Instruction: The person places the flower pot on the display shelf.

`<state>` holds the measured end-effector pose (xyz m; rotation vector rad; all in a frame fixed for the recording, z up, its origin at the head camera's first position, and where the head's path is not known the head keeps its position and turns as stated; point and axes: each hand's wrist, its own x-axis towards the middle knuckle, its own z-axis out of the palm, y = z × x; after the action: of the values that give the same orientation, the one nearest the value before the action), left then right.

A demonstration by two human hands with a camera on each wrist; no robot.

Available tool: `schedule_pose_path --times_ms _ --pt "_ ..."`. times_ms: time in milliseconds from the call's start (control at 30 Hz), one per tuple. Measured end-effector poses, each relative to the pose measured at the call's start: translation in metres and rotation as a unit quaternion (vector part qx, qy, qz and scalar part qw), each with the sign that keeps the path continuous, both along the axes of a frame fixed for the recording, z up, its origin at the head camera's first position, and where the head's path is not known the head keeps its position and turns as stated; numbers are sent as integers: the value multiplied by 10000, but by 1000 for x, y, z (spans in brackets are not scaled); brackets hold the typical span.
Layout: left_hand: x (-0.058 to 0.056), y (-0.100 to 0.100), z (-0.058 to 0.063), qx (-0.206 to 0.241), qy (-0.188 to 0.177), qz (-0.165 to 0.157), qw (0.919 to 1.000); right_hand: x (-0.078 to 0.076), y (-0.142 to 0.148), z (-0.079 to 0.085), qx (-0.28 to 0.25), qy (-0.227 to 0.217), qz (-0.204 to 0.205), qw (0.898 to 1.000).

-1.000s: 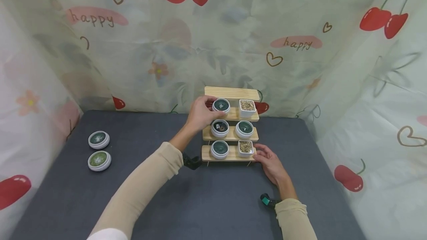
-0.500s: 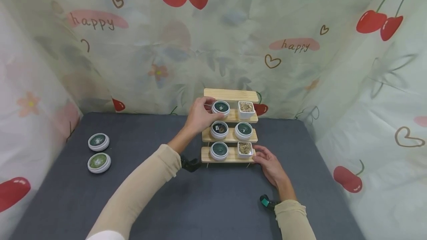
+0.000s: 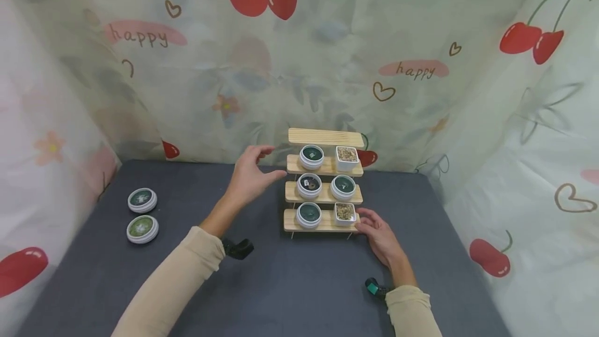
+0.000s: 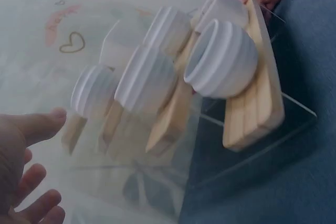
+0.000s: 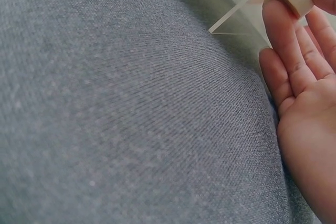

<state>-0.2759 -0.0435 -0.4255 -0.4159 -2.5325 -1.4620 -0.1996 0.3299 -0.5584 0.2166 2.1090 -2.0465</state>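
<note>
Head view: tiered wooden stand [image 3: 326, 137] upright on the dark cloth [image 3: 290, 285], bearing six white pots [image 3: 309, 214] — two on each of the lower three boards. A dark-topped pot [image 3: 142, 199] and a green-topped pot [image 3: 142, 228] sit on the cloth, well apart to the left; judged outstanding, the six judged placed.

Left wrist view: left hand [image 4: 21, 166] holds nothing, thumb and fingers parted, clear of the stand.

Right wrist view: right hand [image 5: 310, 100] pinches a board end — per the head view, the lowest.
</note>
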Motion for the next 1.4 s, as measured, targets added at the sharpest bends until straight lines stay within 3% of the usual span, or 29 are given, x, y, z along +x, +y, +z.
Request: schedule_pose_path --times_ms 167,467,700,833,1000,1167,1267,1400 --pt "14 -30 -8 -196 183 111 9996 1 -1 0 23 -2 -40 10000" --pt "37 -76 -24 -140 649 864 9940 0 -1 -1 44 70 -32 10000" --pt "56 -109 -39 -125 586 1453 9876 0 -3 1 84 62 66 9999" --pt "68 -127 -46 -37 574 1780 9823 -1 -3 1 113 42 72 9999" --pt "78 -150 -55 174 773 2135 9737 0 -1 1 76 0 29 10000" --pt "85 -175 -65 108 1029 2443 9642 -1 -1 2 -23 -1 28 10000" --pt "88 -191 -72 100 946 2583 9614 -1 -2 2 -50 -10 -1 10000" --pt "92 -209 -80 -52 271 2729 9616 0 -2 2 -104 -24 -25 9999"
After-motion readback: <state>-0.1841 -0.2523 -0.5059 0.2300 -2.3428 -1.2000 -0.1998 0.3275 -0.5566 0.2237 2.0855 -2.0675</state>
